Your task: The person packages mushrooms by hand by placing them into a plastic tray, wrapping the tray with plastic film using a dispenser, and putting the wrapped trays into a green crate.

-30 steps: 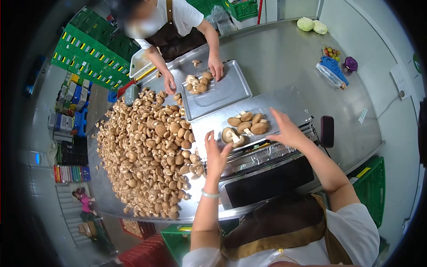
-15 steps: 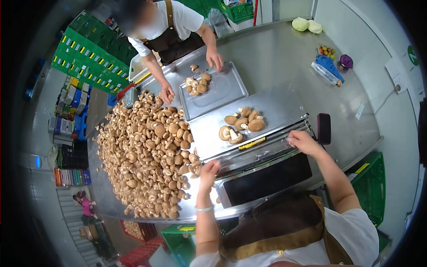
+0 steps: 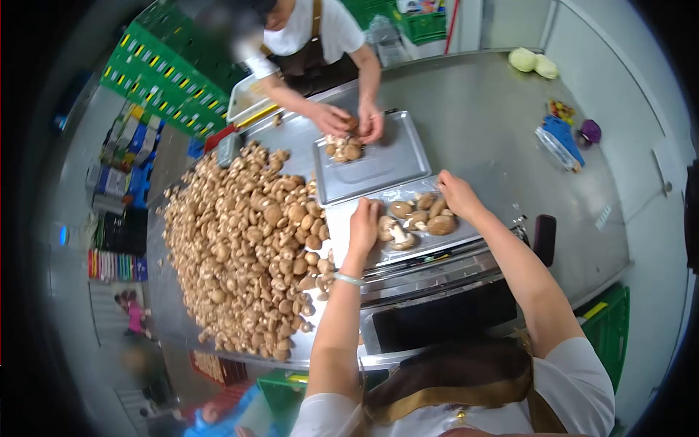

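Note:
Clear plastic film (image 3: 399, 194) is stretched over several shiitake mushrooms (image 3: 440, 225) on the flat metal plate (image 3: 339, 220) of a wrapping machine. My left hand (image 3: 364, 227) is closed on the film's left side, beside the mushrooms. On the right, my right hand (image 3: 459, 194) pinches the far right corner of the film. Both arms reach forward over the machine's roller bars (image 3: 437, 280) and its black front panel (image 3: 445, 317). The film's edges are hard to make out.
A big heap of shiitake mushrooms (image 3: 247, 247) covers the table's left side. Opposite, a co-worker's hands (image 3: 370, 124) handle mushrooms over a metal tray (image 3: 378, 176). A dark phone (image 3: 544, 241) lies at right; cabbages (image 3: 523, 60) and a purple cabbage (image 3: 590, 131) sit farther back.
My hands have moved forward from the roller bars to either side of the mushrooms, drawing film over them. The co-worker's hands have come together over the tray. The view has shifted slightly.

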`<state>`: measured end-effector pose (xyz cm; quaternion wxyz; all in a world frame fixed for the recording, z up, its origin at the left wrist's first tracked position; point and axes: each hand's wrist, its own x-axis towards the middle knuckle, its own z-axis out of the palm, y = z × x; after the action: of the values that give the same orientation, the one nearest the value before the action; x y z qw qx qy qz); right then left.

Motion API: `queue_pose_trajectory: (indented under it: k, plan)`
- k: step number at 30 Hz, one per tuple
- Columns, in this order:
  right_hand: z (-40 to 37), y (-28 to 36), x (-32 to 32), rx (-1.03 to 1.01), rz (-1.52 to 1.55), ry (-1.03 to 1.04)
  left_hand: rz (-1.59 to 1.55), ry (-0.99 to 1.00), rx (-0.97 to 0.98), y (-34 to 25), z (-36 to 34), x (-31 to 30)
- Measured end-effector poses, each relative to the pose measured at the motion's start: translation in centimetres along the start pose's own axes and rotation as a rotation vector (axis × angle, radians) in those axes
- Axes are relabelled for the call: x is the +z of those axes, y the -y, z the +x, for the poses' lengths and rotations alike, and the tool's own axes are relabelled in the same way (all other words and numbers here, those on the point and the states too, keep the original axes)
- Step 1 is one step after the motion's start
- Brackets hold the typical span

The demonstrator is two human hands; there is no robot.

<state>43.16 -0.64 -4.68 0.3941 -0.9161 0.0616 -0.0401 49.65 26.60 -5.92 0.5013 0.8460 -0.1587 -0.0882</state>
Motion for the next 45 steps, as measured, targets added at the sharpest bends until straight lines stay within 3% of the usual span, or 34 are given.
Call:
queue_pose_trajectory:
  k: [1,4,6,7,8,9,11,12,14,17,21,23,25,27,28,29,31,33,35,37,41,42,45]
  plan:
    - [-0.1,-1.0,0.4,-0.016,0.047,0.070,0.058,0.021,-0.025,0.2,0.0,0.1]
    - [-0.8,-1.2,-0.5,-0.012,0.126,0.242,-0.162,0.178,-0.032,0.3,-0.9,-0.6]
    - [-2.9,0.5,-2.2,0.092,0.447,0.370,-0.247,0.333,-0.082,0.8,-1.6,-1.0]
    - [-3.9,0.8,-2.8,0.140,0.433,0.425,-0.281,0.445,-0.132,1.1,-2.3,-1.1]
    - [-4.8,0.7,-3.1,0.197,0.415,0.474,-0.161,0.433,-0.160,-0.8,-3.3,-1.8]
    - [-5.6,0.1,-2.7,0.088,0.352,0.435,-0.043,0.429,-0.186,-2.7,-4.3,-2.1]
    - [-7.1,-0.8,-2.0,-0.116,0.231,0.342,0.046,0.267,-0.032,-2.7,-6.3,-1.5]
    - [-7.6,0.4,-2.0,-0.323,0.110,0.172,0.096,0.214,0.010,-3.0,-6.9,-1.5]
    - [-9.0,1.7,-2.2,-0.193,0.143,0.142,0.238,0.047,0.164,-3.1,-8.5,-0.7]
    - [-11.0,5.4,-4.7,-0.112,0.209,0.102,0.126,-0.060,0.175,-8.2,-11.4,-2.5]
    - [-15.4,9.1,-8.2,-0.039,0.315,0.188,-0.131,0.003,-0.017,-13.4,-16.7,-4.2]
    - [-18.3,9.9,-8.4,-0.019,0.338,0.232,-0.190,0.075,-0.138,-11.9,-19.7,-3.7]
    - [-20.8,8.3,-7.3,0.111,0.349,0.355,-0.256,0.192,-0.347,-10.9,-21.9,-2.8]
    - [-22.7,7.8,-5.9,0.476,0.447,0.511,-0.143,0.160,-0.319,-7.1,-23.9,-0.2]
    - [-23.4,6.6,-4.5,0.388,0.215,0.474,-0.050,0.146,-0.313,-5.0,-24.6,1.1]
    - [-24.8,2.8,-1.3,0.145,0.073,0.305,0.028,0.114,-0.291,-3.2,-25.0,2.2]
    - [-26.0,0.8,0.6,0.216,0.075,0.267,0.290,0.072,-0.210,-1.6,-25.5,3.4]
    - [-27.7,-0.4,1.6,0.256,0.119,0.193,0.322,-0.081,-0.146,-1.1,-26.3,4.3]
    - [-28.6,-1.2,1.4,0.313,0.189,0.149,0.230,-0.211,-0.112,-0.8,-27.6,4.5]
    - [-29.5,-0.6,0.4,0.405,0.296,0.146,0.026,-0.202,-0.197,0.0,-29.4,4.2]
    - [-30.9,0.1,2.7,0.321,0.506,-0.045,-0.163,-0.277,-0.239,0.9,-30.5,4.2]
    - [-31.5,0.2,2.1,0.359,0.510,-0.123,-0.124,-0.332,-0.141,2.2,-30.4,4.0]
    - [-34.7,2.0,-3.3,0.463,0.644,-0.267,-0.195,-0.282,-0.200,-0.7,-30.0,1.7]
